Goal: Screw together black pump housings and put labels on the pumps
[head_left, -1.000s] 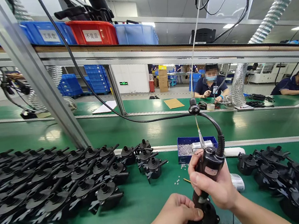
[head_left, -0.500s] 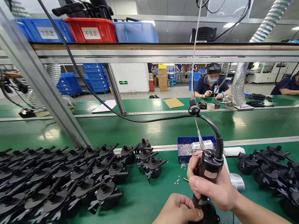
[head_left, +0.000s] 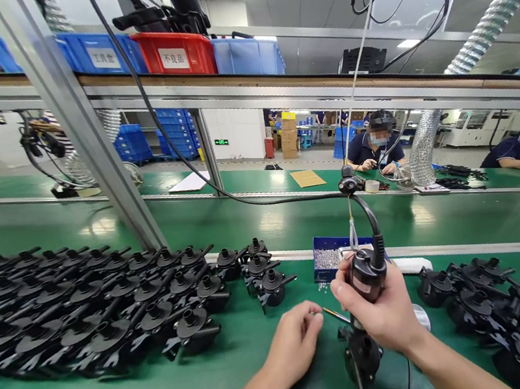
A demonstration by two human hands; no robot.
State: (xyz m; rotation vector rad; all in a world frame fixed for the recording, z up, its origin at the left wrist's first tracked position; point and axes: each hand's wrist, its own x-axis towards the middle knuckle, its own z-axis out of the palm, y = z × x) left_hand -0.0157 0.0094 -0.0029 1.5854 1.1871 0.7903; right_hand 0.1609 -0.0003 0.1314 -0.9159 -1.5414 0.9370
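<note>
My right hand (head_left: 381,307) is wrapped round a black electric screwdriver (head_left: 368,276), held nearly upright with its cord at the top. The screwdriver's lower end is over a black plastic part (head_left: 364,362) on the bench; the exact contact is hidden. To the left, my left hand (head_left: 295,340) is off the part, fingers curled and thumb near the index fingertip; anything pinched there cannot be made out. Just right of those fingertips lies a thin rod with a yellowish end (head_left: 331,312). Small washers (head_left: 323,288) are scattered in front of a blue bin (head_left: 321,275) of small metal pieces.
Rows of black plastic parts (head_left: 109,336) fill the bench's left side. More parts (head_left: 514,305) are heaped at the right. A hanging cable (head_left: 261,203) runs to the screwdriver. Beyond the metal frame (head_left: 76,125), a co-worker (head_left: 375,146) sits at another green bench.
My left hand has let go of the black part and moved left and up towards the yellowish rod. The screwdriver, still in my right hand, remains over the part, which now shows more fully.
</note>
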